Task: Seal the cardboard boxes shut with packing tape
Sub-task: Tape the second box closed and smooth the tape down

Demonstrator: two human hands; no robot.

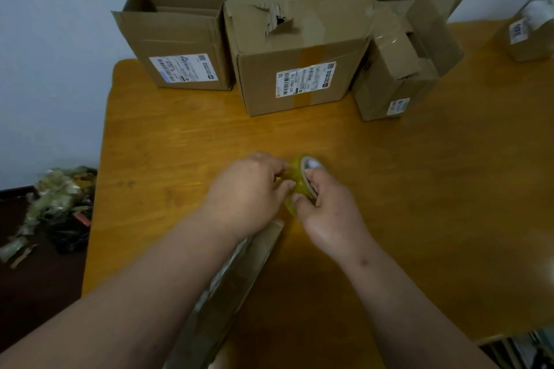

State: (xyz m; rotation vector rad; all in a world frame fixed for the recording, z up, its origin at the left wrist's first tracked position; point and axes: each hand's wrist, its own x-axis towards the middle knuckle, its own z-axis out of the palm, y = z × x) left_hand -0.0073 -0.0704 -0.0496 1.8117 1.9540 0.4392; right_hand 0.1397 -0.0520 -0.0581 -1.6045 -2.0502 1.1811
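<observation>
A yellowish roll of packing tape (299,177) is held above the middle of the wooden table (419,189). My right hand (326,207) grips the roll with fingers through its core. My left hand (248,192) pinches at the roll's outer face with its fingertips. Three cardboard boxes stand along the far edge: an open-topped one (177,39) at left, a closed one with a torn top and tape strip (296,54) in the middle, and a crumpled open one (401,63) at right. A flat taped cardboard piece (233,284) lies under my left forearm.
Another small box (530,30) sits at the far right table edge. A pile of crumpled wrapping scraps (57,204) lies on the dark floor left of the table. A pale wall stands behind the boxes.
</observation>
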